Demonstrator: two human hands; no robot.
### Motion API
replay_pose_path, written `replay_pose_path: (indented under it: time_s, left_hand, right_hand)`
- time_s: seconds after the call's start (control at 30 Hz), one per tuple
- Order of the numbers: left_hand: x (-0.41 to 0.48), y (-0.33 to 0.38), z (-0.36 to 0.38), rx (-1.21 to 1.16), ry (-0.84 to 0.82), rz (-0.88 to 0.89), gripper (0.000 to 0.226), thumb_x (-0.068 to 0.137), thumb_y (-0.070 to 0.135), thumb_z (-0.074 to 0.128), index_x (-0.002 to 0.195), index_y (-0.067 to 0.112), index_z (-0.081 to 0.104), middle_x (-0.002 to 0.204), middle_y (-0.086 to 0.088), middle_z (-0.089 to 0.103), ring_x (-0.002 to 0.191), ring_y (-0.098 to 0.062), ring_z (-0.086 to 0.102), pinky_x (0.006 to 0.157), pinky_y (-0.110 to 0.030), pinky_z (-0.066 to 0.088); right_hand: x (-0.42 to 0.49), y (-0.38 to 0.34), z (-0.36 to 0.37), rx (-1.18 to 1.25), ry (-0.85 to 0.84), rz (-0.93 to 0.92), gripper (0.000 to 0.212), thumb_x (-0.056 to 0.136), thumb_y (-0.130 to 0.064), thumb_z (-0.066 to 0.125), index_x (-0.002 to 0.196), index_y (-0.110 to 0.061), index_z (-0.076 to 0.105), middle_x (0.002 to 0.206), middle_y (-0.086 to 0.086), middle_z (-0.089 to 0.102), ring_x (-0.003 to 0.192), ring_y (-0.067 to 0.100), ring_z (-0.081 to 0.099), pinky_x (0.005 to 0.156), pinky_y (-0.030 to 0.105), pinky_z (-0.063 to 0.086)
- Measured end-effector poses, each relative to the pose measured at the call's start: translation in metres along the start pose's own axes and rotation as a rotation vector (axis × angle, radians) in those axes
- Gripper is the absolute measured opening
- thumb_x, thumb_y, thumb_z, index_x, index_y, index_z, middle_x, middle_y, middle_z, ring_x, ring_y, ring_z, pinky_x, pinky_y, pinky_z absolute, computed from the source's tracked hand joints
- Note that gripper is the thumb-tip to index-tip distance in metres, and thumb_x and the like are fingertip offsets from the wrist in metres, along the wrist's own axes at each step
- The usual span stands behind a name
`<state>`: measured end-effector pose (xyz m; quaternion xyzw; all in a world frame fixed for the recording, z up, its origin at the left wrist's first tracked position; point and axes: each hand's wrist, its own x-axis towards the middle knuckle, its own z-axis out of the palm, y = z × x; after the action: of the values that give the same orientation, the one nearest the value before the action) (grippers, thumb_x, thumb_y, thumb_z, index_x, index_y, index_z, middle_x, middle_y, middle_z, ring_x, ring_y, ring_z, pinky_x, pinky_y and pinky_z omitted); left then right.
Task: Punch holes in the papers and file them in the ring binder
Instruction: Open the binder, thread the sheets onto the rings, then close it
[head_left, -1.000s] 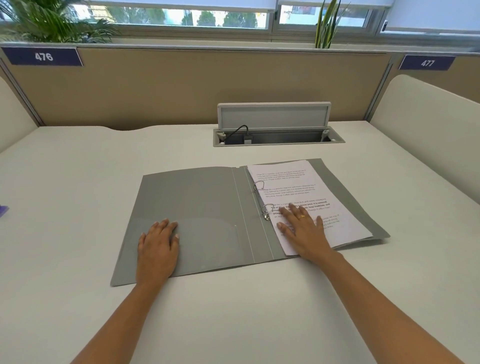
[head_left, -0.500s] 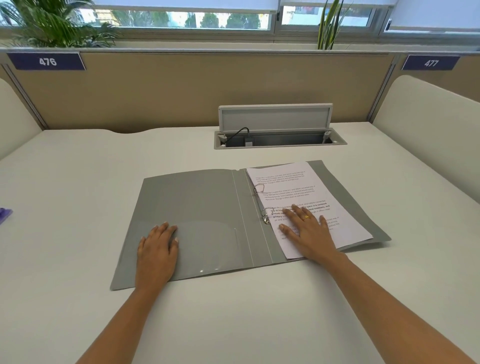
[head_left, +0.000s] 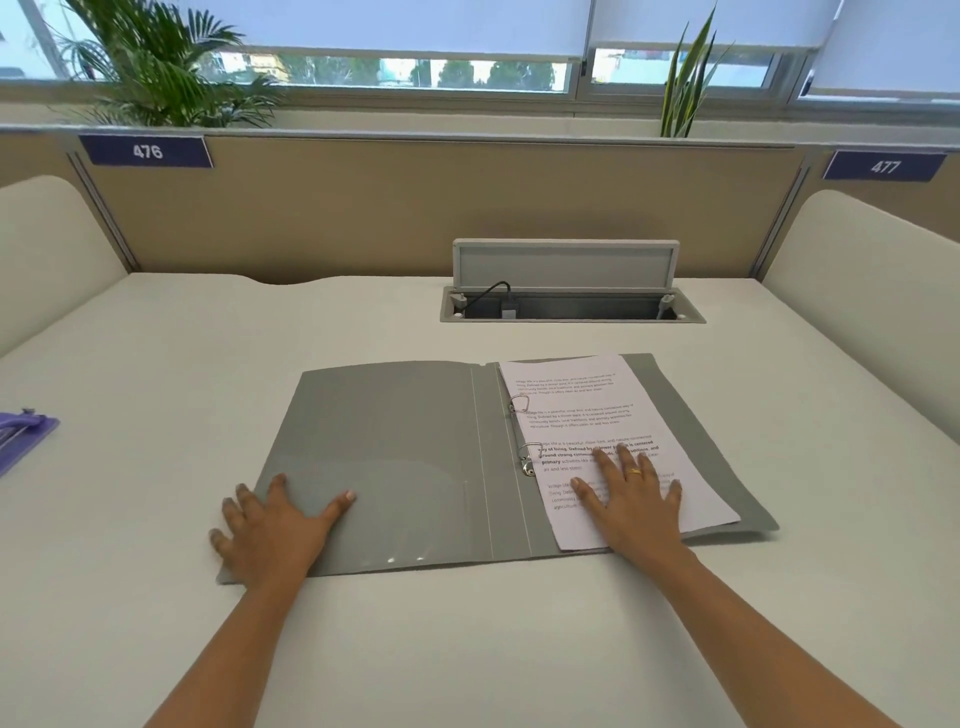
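Since the white printed papers (head_left: 618, 415) already sit on the two metal rings (head_left: 529, 457) in the right half of the open grey ring binder (head_left: 395, 426) at centre frame, closing it looks like the next step. The right hand (head_left: 631, 499) lies flat on the sheets, fingers spread. The left hand (head_left: 275, 525), fingers splayed, rests at the cover's lower-left corner. Pin the sheets, lift that cover by its edge and fold it over evenly. Whether the rings are snapped closed is unclear. The purple plastic hole punch (head_left: 21, 436) is cut off at the left edge.
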<state>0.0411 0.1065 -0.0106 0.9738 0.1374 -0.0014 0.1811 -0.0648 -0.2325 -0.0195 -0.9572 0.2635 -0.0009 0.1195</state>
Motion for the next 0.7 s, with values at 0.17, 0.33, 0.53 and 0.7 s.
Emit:
replay_pose_path:
  time_s: [0.17,0.33,0.53,0.7]
  left_hand:
    - [0.001,0.005,-0.010,0.016,-0.033,-0.013,0.094,0.066,0.077,0.052,0.138,0.020,0.035,0.145,-0.014,0.033,0.136,-0.033,0.025,0.109,-0.051,0.023]
    - [-0.002,0.012,-0.022,0.011,-0.037,-0.033,0.092,0.066,0.071,0.060,0.136,0.017,0.036,0.135,-0.015,0.040,0.128,-0.033,0.034,0.102,-0.047,0.030]
    - [0.001,0.021,-0.029,-0.031,-0.082,-0.067,0.096,0.061,0.064,0.071,0.137,0.019,0.035,0.131,-0.018,0.041,0.125,-0.035,0.036,0.100,-0.047,0.033]
    - [0.000,0.029,-0.039,-0.031,-0.094,-0.077,0.095,0.061,0.060,0.074,0.138,0.020,0.035,0.131,-0.018,0.040,0.125,-0.036,0.036,0.101,-0.048,0.033]
  right_hand:
    - [0.009,0.014,-0.020,-0.035,0.026,-0.092,0.059,0.084,-0.067,0.039,0.137,-0.041,0.035,0.149,-0.005,0.031,0.136,0.020,0.025,0.105,0.046,0.027]
    - [0.019,0.052,-0.049,0.145,-0.019,0.103,0.063,0.075,-0.060,0.063,0.129,-0.030,0.049,0.141,0.002,0.040,0.132,0.025,0.032,0.104,0.043,0.033]
    - [0.011,0.081,-0.060,0.074,-0.029,0.274,0.082,0.070,-0.069,0.060,0.134,-0.024,0.037,0.137,0.008,0.042,0.129,0.030,0.034,0.099,0.044,0.037]
    - [0.010,0.080,-0.066,0.114,-0.034,0.275,0.080,0.069,-0.065,0.066,0.131,-0.021,0.040,0.133,0.009,0.043,0.126,0.029,0.034,0.096,0.039,0.039]
